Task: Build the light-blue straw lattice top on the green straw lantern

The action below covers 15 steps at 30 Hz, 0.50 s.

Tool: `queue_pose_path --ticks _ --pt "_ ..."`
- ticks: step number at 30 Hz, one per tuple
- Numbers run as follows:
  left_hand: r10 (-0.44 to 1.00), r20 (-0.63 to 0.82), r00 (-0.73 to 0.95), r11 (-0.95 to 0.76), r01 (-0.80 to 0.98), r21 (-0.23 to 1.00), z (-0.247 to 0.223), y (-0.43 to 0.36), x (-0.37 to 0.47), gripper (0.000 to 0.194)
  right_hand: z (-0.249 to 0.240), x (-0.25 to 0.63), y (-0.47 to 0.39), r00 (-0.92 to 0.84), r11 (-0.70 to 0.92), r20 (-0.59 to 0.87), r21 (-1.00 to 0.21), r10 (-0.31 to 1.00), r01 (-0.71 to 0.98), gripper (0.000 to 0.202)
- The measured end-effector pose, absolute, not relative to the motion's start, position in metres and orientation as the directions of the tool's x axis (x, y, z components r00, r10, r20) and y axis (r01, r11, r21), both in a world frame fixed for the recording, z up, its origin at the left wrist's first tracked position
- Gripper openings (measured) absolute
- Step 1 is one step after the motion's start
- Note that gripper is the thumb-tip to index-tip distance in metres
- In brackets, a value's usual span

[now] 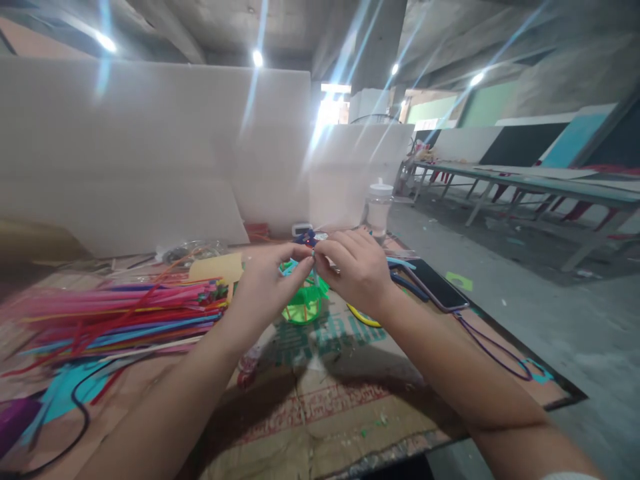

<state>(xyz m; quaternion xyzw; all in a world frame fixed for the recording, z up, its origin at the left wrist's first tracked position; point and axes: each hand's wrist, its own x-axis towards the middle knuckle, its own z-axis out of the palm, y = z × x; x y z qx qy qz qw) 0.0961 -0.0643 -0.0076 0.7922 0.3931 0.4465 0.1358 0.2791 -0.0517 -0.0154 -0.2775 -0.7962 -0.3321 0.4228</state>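
My left hand (273, 280) and my right hand (353, 267) meet over the table, fingertips pinched together. Between them is something small, too fine to name; a thin pale strip (316, 275) hangs just below the fingertips. Directly under the hands sits a bright green round basket-like piece (303, 310) with orange strips on its side and some blue at its top, partly hidden by my fingers. A yellow curved edge (364, 316) shows beside my right wrist.
To the left lies a pile of colourful fuzzy stems (125, 313). A phone (435, 283) with a purple cord and dark-handled pliers (410, 287) lie right. A lidded clear jar (380, 207) stands behind. Printed cardboard (320, 413) covers the table; a white board (150, 153) rises behind it.
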Motion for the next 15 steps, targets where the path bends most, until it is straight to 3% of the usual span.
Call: queue_pose_path --ticks 2,4,7,8,10,12,15 --pt "0.774 0.573 0.270 -0.625 0.476 0.619 -0.010 -0.063 0.094 0.021 -0.015 0.280 -0.059 -0.465 0.674 0.874 0.259 0.141 0.692 0.008" --pt "0.805 0.552 0.217 -0.589 0.410 0.697 -0.013 -0.059 0.090 0.021 -0.017 0.286 -0.069 -0.449 0.721 0.890 0.255 0.087 0.644 0.014" --pt "0.852 0.501 0.151 -0.523 0.270 0.808 -0.016 -0.051 0.082 0.023 -0.032 0.308 -0.078 -0.551 0.802 0.833 0.296 0.049 0.518 0.012" --pt "0.863 0.484 0.148 -0.506 0.232 0.831 -0.015 -0.049 0.080 0.024 -0.040 0.318 -0.076 -0.607 0.826 0.784 0.253 0.130 0.503 0.008" --pt "0.875 0.454 0.167 -0.479 0.166 0.862 -0.014 -0.047 0.077 0.024 -0.059 0.340 -0.067 -0.586 0.746 0.643 0.033 0.493 0.665 0.013" --pt "0.882 0.427 0.199 -0.454 0.111 0.884 -0.012 -0.048 0.077 0.025 -0.078 0.360 -0.052 -0.395 0.480 0.336 -0.225 0.855 0.848 0.030" --pt "0.890 0.395 0.227 -0.418 0.063 0.906 -0.009 -0.051 0.077 0.026 -0.104 0.382 -0.032 -0.324 0.371 0.205 -0.269 0.924 0.889 0.047"
